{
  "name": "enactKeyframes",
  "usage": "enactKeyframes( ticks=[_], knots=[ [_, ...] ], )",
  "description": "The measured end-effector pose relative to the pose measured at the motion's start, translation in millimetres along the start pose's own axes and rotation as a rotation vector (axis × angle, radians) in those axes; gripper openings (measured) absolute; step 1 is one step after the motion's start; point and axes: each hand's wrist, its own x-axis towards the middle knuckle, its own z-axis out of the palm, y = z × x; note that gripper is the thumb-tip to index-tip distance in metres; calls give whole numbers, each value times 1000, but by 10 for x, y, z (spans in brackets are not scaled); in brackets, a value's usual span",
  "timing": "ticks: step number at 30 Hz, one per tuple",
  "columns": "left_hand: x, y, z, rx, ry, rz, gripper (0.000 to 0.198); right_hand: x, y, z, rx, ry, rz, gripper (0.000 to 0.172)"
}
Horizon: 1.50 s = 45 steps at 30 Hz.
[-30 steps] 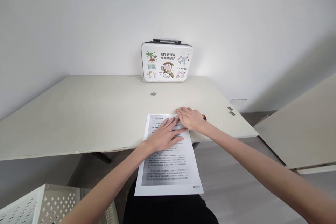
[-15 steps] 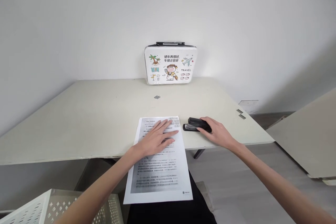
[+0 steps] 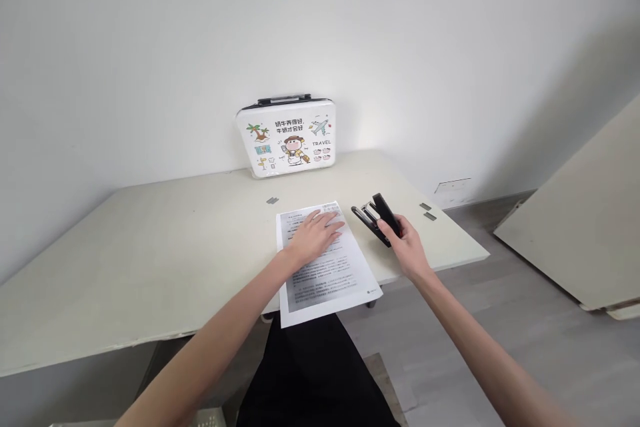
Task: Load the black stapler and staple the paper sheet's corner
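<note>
A printed sheet of paper [image 3: 325,283] lies over the table's front edge, its lower end sticking out past it. My left hand [image 3: 313,240] rests flat on the upper part of the sheet, fingers spread. To the right of the paper, my right hand [image 3: 407,250] grips a black stapler [image 3: 381,213]. The stapler is turned partly on its side, its jaws apart and pointing up and left, and it does not touch the paper. Whether more sheets lie beneath the top one, I cannot tell.
A white cartoon-printed case [image 3: 287,140] with a black handle leans against the wall at the back of the table [image 3: 150,260]. Small grey staple strips lie left of centre [image 3: 273,200] and near the right edge [image 3: 429,216]. A white perforated basket [image 3: 207,417] shows at the bottom left.
My right hand has lifted and tilted the stapler so its jaws show. The paper has shifted farther onto the table under my left hand. My view has turned to the right.
</note>
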Motion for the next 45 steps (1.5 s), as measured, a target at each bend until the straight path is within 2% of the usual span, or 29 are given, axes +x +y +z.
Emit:
enactKeyframes(
  ticks=[2, 4, 8, 10, 11, 13, 19, 22, 25, 29, 32, 35, 41, 45],
  knots=[
    [-81, 92, -101, 0, 69, 5, 47, 7, 15, -4, 31, 24, 2, 59],
    [-411, 144, -207, -29, 102, -61, 46, 9, 26, -15, 64, 31, 5, 56],
    [-1290, 109, -277, -7, 20, -260, 58, 3, 38, -28, 66, 33, 11, 53],
    [-1518, 53, -223, -23, -65, -278, 63, -7, 34, -23, 48, 33, 3, 54],
    [-1542, 29, -183, -32, -92, -273, 64, -13, 29, -19, 44, 32, -5, 54],
    [-1428, 10, -94, -52, -115, -251, 65, -23, 20, -9, 46, 25, -21, 53],
    [-631, 177, 153, -123, -72, -254, 69, -8, -33, -38, -34, 66, -23, 58],
    [-361, 284, 287, -146, -30, -244, 71, 4, -125, -107, -175, 84, -22, 56],
    [-203, 369, 421, -161, 41, -255, 69, -6, -227, -141, -270, 71, -19, 54],
    [-124, 430, 505, -171, 121, -276, 66, -37, -237, -51, -275, 51, 11, 54],
    [-174, 388, 454, -173, 128, -269, 62, -45, -136, 38, -207, 68, 18, 55],
    [-349, 239, 324, -178, 83, -235, 60, -44, -42, 60, -196, 113, 28, 57],
    [-1016, -225, 9, -223, 39, -171, 56, -74, -102, 19, -197, 75, 19, 55],
    [-1391, -459, -130, -294, 104, -233, 48, -83, -192, 114, -224, -20, -2, 52]
  ],
)
